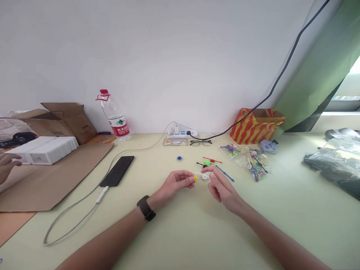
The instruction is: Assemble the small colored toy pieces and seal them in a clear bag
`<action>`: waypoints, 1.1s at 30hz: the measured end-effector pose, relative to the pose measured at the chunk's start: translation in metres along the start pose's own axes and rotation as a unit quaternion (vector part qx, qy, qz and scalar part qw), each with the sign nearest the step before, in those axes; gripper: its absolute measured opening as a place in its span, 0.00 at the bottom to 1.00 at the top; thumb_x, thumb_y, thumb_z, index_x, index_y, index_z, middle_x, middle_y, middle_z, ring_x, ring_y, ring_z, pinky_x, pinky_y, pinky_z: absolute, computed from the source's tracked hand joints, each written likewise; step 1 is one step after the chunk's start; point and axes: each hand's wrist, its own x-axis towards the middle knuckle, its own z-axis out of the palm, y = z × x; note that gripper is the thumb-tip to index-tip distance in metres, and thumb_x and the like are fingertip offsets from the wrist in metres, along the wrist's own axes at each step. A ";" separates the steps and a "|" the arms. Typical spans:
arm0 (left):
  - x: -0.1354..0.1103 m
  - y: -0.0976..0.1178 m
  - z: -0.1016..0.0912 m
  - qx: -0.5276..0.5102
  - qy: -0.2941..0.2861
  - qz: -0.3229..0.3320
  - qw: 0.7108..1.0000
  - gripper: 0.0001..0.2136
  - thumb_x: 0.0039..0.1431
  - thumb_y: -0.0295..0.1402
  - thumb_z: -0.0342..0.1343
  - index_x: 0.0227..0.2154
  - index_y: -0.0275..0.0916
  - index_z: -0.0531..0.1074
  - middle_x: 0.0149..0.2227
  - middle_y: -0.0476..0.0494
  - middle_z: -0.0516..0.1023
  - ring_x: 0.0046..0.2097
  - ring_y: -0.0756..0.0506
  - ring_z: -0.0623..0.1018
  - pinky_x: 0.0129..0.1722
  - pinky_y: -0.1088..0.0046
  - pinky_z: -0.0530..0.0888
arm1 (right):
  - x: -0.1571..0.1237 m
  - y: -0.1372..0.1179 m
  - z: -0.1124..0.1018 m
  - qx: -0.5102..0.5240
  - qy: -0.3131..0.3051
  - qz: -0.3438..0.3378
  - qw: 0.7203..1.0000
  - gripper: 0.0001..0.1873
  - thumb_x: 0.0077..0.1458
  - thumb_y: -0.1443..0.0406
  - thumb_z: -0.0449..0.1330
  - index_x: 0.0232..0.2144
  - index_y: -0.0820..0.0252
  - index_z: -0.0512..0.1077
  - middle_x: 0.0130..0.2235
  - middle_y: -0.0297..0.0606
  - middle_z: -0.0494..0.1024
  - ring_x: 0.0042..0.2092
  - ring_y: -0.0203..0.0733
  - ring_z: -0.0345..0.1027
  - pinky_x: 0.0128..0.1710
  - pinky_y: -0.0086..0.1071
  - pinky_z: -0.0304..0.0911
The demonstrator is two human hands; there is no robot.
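Observation:
My left hand (177,182), with a black watch on its wrist, pinches a small yellow plastic piece (195,179) between its fingertips. Facing it, my right hand (221,186) pinches a small clear plastic piece (204,177) that touches the yellow one. Both hands hover low over the pale green table (180,228). Just beyond them lie loose toy parts (211,162): a red stick, a green disc, a black piece and a blue stick. A small blue cap (179,158) sits further back.
Clear bags of colourful parts (254,161) lie at the right, near a striped bag (254,125). A black phone (118,171) on a cable, glasses (200,142), a power strip (181,132), a water bottle (114,116) and cardboard boxes (66,120) stand around. Another person's hand (7,167) shows at far left.

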 end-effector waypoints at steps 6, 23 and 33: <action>0.001 -0.003 -0.001 -0.002 -0.003 -0.003 1.000 0.14 0.56 0.41 0.70 0.37 0.36 0.80 0.35 0.43 0.80 0.37 0.47 0.78 0.43 0.69 0.74 | 0.007 0.004 0.002 0.033 0.043 -0.035 0.998 0.15 0.69 0.54 0.53 0.54 0.53 0.61 0.30 0.31 0.69 0.30 0.40 0.64 0.31 0.34 0.64; 0.003 -0.007 -0.001 0.054 0.096 0.054 0.992 0.15 0.57 0.42 0.69 0.39 0.36 0.78 0.36 0.43 0.81 0.37 0.47 0.78 0.42 0.70 0.75 | 0.007 -0.022 -0.020 0.396 -0.037 0.141 0.907 0.30 0.68 0.48 0.50 0.64 0.57 0.63 0.19 0.24 0.59 0.20 0.35 0.46 0.21 0.30 0.53; -0.001 -0.002 0.006 0.040 0.007 0.044 0.998 0.13 0.59 0.40 0.68 0.38 0.35 0.78 0.36 0.43 0.79 0.37 0.47 0.77 0.41 0.70 0.74 | 0.010 -0.002 0.008 0.101 0.031 0.009 0.994 0.21 0.64 0.57 0.61 0.56 0.51 0.62 0.38 0.32 0.70 0.32 0.37 0.62 0.34 0.33 0.63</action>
